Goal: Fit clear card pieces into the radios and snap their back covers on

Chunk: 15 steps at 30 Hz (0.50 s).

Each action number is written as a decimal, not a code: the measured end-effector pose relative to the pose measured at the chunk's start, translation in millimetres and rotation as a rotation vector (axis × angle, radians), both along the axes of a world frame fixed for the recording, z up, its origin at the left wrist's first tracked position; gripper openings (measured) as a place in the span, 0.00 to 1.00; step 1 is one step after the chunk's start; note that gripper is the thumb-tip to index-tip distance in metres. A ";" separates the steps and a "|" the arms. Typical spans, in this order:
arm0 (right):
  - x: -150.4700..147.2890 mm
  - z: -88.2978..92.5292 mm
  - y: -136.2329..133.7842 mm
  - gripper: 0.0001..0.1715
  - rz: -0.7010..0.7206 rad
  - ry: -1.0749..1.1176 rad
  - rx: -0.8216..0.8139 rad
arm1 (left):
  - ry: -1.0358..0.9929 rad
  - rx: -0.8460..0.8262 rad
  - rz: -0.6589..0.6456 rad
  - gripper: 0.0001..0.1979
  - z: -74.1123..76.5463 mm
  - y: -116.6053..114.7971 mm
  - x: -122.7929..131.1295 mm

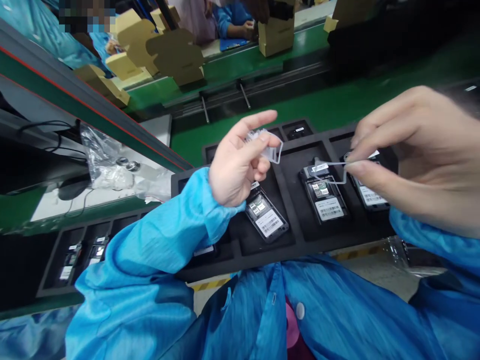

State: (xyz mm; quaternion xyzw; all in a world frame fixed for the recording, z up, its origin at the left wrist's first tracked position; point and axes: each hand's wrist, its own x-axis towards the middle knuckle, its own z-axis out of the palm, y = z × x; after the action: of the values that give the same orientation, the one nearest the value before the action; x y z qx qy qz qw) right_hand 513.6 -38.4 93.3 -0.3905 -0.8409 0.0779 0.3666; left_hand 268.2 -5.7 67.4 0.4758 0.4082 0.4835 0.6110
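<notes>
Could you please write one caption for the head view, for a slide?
Left hand holding clear pieces, right hand pinching a thin clear frame, above devices in a black tray.

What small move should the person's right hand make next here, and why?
Probably lower the thin clear piece toward the open-backed device in the black tray: the right hand pinches one end, and the piece overlaps that device in view, though contact is unclear. The left hand holds more clear plastic.
</notes>
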 end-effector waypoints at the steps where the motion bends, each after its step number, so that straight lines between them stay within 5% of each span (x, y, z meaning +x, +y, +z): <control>1: 5.4 -0.4 -1.6 0.04 -0.038 0.005 -0.035 | 0.022 0.011 0.023 0.24 1.9 1.4 -3.0; 8: 29.9 -24.2 -6.6 0.07 0.020 -0.141 -0.131 | 0.203 0.321 0.079 0.14 -3.0 -0.5 -5.8; 11: 29.2 -43.7 -2.4 0.07 0.008 -0.137 -0.215 | 0.400 0.582 -0.161 0.06 -10.5 -3.9 -2.5; 15: 29.4 -66.9 7.9 0.08 -0.112 -0.183 -0.260 | 0.683 0.854 -0.462 0.10 -20.5 -11.4 1.4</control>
State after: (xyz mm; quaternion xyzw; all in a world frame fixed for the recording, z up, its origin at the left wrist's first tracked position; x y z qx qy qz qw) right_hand 543.0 -30.5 26.4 -0.4862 -0.8307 0.1295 0.2385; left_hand 269.6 -17.1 47.0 0.8847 0.2368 0.2791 0.2889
